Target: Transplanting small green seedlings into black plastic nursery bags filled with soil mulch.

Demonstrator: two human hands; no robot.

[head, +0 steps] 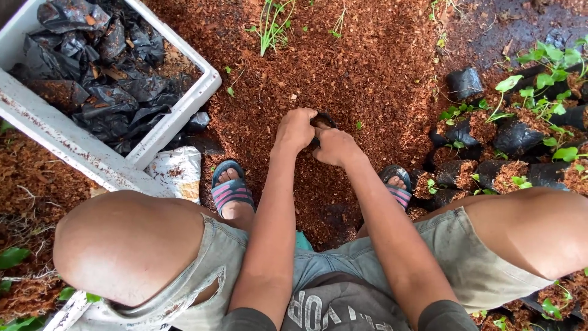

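Note:
My left hand and my right hand meet over a heap of reddish-brown coconut husk on the ground. Between them they hold a small black plastic nursery bag, mostly hidden by the fingers. Both hands are closed around its rim, knuckles up. I am squatting, knees spread to either side, with my feet in sandals at the edge of the heap.
A white foam box at the upper left holds several crumpled empty black bags. On the right stand several filled black bags with small green seedlings. A loose black bag lies on the husk. A white sack lies by the box.

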